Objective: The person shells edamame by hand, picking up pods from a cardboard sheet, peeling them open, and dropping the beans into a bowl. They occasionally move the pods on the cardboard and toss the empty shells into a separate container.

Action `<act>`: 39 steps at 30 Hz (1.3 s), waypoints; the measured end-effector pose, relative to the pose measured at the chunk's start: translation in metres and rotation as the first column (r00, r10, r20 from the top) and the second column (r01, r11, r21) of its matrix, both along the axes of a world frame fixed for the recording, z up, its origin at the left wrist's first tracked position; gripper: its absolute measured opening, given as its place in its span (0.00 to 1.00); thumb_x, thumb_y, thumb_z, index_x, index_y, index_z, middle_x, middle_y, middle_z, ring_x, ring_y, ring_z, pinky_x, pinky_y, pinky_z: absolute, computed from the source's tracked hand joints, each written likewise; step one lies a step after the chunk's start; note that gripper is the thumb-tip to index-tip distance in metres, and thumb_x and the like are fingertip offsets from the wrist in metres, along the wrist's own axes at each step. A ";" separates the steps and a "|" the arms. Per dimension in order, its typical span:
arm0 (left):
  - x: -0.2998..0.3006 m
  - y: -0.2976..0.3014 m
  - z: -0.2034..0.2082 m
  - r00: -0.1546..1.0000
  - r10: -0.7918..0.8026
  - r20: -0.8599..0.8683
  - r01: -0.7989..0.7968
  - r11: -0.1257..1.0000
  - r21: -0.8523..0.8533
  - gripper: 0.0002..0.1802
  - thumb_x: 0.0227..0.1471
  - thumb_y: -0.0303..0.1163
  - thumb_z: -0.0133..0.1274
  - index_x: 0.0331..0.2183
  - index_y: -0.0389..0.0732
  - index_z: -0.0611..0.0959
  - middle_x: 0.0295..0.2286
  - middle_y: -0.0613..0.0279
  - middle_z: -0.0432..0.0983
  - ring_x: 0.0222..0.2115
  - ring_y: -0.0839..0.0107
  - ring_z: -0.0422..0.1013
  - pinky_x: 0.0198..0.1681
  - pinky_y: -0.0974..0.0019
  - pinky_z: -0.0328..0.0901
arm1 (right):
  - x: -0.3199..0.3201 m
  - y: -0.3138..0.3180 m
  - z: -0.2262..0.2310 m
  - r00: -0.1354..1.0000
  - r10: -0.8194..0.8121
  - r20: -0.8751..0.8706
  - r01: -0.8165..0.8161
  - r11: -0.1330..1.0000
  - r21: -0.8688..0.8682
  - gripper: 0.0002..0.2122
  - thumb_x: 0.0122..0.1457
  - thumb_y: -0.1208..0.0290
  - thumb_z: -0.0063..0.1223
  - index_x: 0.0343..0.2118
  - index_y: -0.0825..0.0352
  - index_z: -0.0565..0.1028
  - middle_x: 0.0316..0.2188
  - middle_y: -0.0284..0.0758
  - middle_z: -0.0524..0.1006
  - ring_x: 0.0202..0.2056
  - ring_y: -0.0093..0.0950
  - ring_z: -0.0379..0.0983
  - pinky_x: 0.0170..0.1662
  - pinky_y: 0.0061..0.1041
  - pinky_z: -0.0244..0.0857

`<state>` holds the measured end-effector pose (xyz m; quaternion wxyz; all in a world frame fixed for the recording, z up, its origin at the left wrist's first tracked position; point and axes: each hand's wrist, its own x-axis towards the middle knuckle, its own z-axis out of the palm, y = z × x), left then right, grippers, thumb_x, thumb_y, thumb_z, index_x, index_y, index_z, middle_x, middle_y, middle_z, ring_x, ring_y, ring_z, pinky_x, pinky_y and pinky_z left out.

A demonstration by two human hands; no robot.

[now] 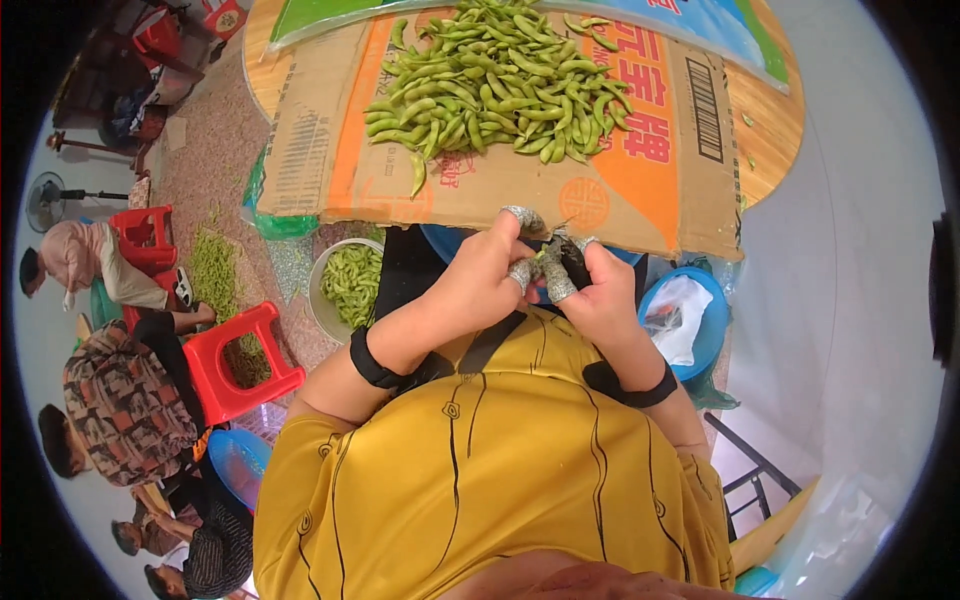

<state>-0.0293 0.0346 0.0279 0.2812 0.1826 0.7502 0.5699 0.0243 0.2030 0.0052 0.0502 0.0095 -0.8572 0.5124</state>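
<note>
While left hand point(487, 265) and right hand point(608, 287) sit close together, whether clamped on anything I cannot tell, pods point(495, 90) lie ahead on cardboard point(308, 170), nearer the left.

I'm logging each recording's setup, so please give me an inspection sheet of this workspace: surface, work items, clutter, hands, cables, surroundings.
Surface: printed cardboard on a wood-grained table.
Work items: green pods heaped on the cardboard; more in a white bowl at left.
Clutter: blue basin with crumpled white plastic at right; green scraps on the floor.
Hands: left hand and right hand together at the cardboard's near edge, several fingers wrapped in silvery covering; what they hold is unclear.
Cables: nothing seen.
Surroundings: seated co-workers, a red stool and a fan at left.
</note>
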 end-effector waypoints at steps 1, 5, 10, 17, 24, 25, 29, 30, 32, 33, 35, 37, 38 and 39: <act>-0.001 0.000 0.001 0.975 -0.010 0.221 -0.008 0.997 0.082 0.19 0.43 0.15 0.44 0.40 0.30 0.61 0.25 0.45 0.76 0.25 0.57 0.75 0.27 0.62 0.69 | 0.000 0.002 -0.003 1.000 -0.001 0.001 0.001 1.000 0.001 0.11 0.45 0.71 0.61 0.27 0.69 0.71 0.24 0.43 0.74 0.27 0.40 0.73 0.31 0.31 0.67; 0.002 0.002 -0.004 0.932 0.019 0.363 -0.053 0.995 0.083 0.17 0.44 0.14 0.43 0.39 0.30 0.61 0.24 0.47 0.76 0.22 0.65 0.75 0.24 0.66 0.68 | 0.000 0.008 -0.011 0.978 0.141 -0.153 -0.124 0.986 0.116 0.12 0.43 0.71 0.62 0.28 0.69 0.71 0.25 0.43 0.73 0.26 0.41 0.72 0.29 0.32 0.66; 0.009 0.003 -0.020 0.900 0.013 -0.435 -0.088 0.984 -0.155 0.20 0.37 0.15 0.45 0.38 0.31 0.62 0.26 0.41 0.75 0.27 0.46 0.73 0.30 0.54 0.68 | 0.003 0.008 -0.008 0.950 0.224 -0.216 -0.184 0.964 0.192 0.12 0.42 0.73 0.61 0.29 0.69 0.71 0.25 0.42 0.73 0.25 0.43 0.71 0.28 0.32 0.66; 0.012 -0.003 -0.006 0.909 -0.021 -0.416 -0.082 0.970 -0.228 0.20 0.37 0.16 0.47 0.37 0.32 0.64 0.26 0.40 0.74 0.29 0.43 0.71 0.32 0.50 0.67 | 0.005 0.000 -0.008 0.998 0.002 0.068 -0.001 1.000 -0.009 0.10 0.47 0.72 0.58 0.29 0.71 0.70 0.25 0.44 0.73 0.27 0.40 0.73 0.30 0.31 0.67; 0.014 -0.066 0.008 0.915 0.128 -0.383 -0.253 0.921 -0.296 0.17 0.44 0.14 0.45 0.39 0.36 0.74 0.27 0.55 0.78 0.25 0.70 0.76 0.28 0.68 0.69 | 0.004 0.009 -0.017 0.952 0.039 0.303 -0.075 0.992 0.106 0.11 0.51 0.69 0.52 0.31 0.72 0.68 0.26 0.50 0.73 0.31 0.49 0.70 0.34 0.37 0.64; 0.014 -0.071 0.008 0.934 0.138 -0.330 -0.244 0.920 -0.305 0.17 0.42 0.13 0.44 0.38 0.35 0.74 0.27 0.54 0.78 0.26 0.67 0.76 0.30 0.67 0.69 | 0.003 0.010 -0.018 0.926 0.059 0.373 -0.118 0.984 0.136 0.11 0.52 0.68 0.51 0.31 0.73 0.68 0.27 0.51 0.72 0.32 0.50 0.70 0.35 0.38 0.64; 0.013 -0.087 0.009 0.867 -0.047 -0.496 -0.260 0.806 -0.531 0.17 0.35 0.12 0.45 0.33 0.33 0.77 0.29 0.53 0.78 0.30 0.57 0.75 0.35 0.62 0.69 | 0.002 0.009 -0.023 0.948 0.131 0.291 -0.186 0.968 0.171 0.11 0.52 0.68 0.50 0.31 0.73 0.67 0.27 0.52 0.71 0.32 0.51 0.69 0.34 0.39 0.63; 0.013 -0.095 0.005 0.865 -0.045 -0.500 -0.268 0.801 -0.536 0.17 0.35 0.12 0.45 0.33 0.33 0.77 0.29 0.53 0.78 0.30 0.57 0.75 0.35 0.62 0.69 | 0.002 0.009 -0.022 0.950 0.125 0.287 -0.176 0.971 0.160 0.11 0.52 0.69 0.50 0.31 0.73 0.67 0.27 0.52 0.71 0.32 0.51 0.69 0.34 0.39 0.63; 0.016 -0.115 0.000 0.757 -0.339 -0.558 -0.335 0.532 -0.778 0.14 0.35 0.15 0.48 0.30 0.35 0.79 0.28 0.52 0.76 0.30 0.52 0.72 0.35 0.57 0.67 | 0.001 0.011 -0.021 0.952 0.135 0.274 -0.177 0.975 0.133 0.11 0.51 0.69 0.50 0.30 0.73 0.67 0.26 0.53 0.71 0.32 0.52 0.68 0.34 0.40 0.63; 0.015 -0.118 0.005 0.769 -0.339 -0.541 -0.330 0.514 -0.792 0.11 0.38 0.18 0.51 0.30 0.37 0.80 0.28 0.51 0.74 0.30 0.52 0.71 0.32 0.56 0.66 | 0.001 0.012 -0.023 0.944 0.135 0.301 -0.181 0.975 0.130 0.11 0.51 0.69 0.50 0.30 0.73 0.67 0.26 0.53 0.71 0.32 0.52 0.68 0.34 0.40 0.63; 0.008 -0.098 0.030 0.764 -0.192 -0.616 -0.403 0.604 -0.688 0.10 0.40 0.21 0.53 0.31 0.37 0.80 0.29 0.51 0.74 0.30 0.52 0.71 0.33 0.56 0.66 | 0.000 0.011 -0.021 0.926 0.130 0.354 -0.188 0.973 0.133 0.10 0.51 0.70 0.50 0.31 0.73 0.67 0.26 0.53 0.71 0.32 0.51 0.68 0.35 0.40 0.63; 0.001 -0.078 0.036 0.670 -0.001 -0.742 -0.542 0.683 -0.490 0.10 0.42 0.28 0.57 0.31 0.38 0.80 0.31 0.53 0.74 0.32 0.53 0.71 0.33 0.58 0.66 | 0.001 0.008 -0.023 0.935 0.150 0.322 -0.207 0.967 0.149 0.10 0.51 0.72 0.50 0.32 0.72 0.68 0.27 0.51 0.71 0.31 0.49 0.69 0.34 0.36 0.64; -0.006 -0.070 0.033 0.665 0.000 -0.747 -0.546 0.682 -0.487 0.10 0.42 0.28 0.57 0.31 0.38 0.80 0.31 0.53 0.74 0.32 0.53 0.71 0.33 0.58 0.66 | 0.002 0.007 -0.023 0.940 0.170 0.295 -0.226 0.960 0.167 0.09 0.51 0.73 0.51 0.34 0.72 0.69 0.27 0.50 0.72 0.30 0.47 0.70 0.34 0.32 0.64; -0.015 -0.062 0.028 0.592 0.027 -0.805 -0.616 0.659 -0.431 0.10 0.42 0.28 0.57 0.31 0.38 0.80 0.31 0.53 0.74 0.32 0.54 0.71 0.34 0.58 0.66 | 0.003 0.007 -0.022 0.942 0.170 0.289 -0.225 0.960 0.170 0.09 0.51 0.73 0.51 0.34 0.72 0.69 0.27 0.50 0.72 0.30 0.47 0.70 0.34 0.32 0.64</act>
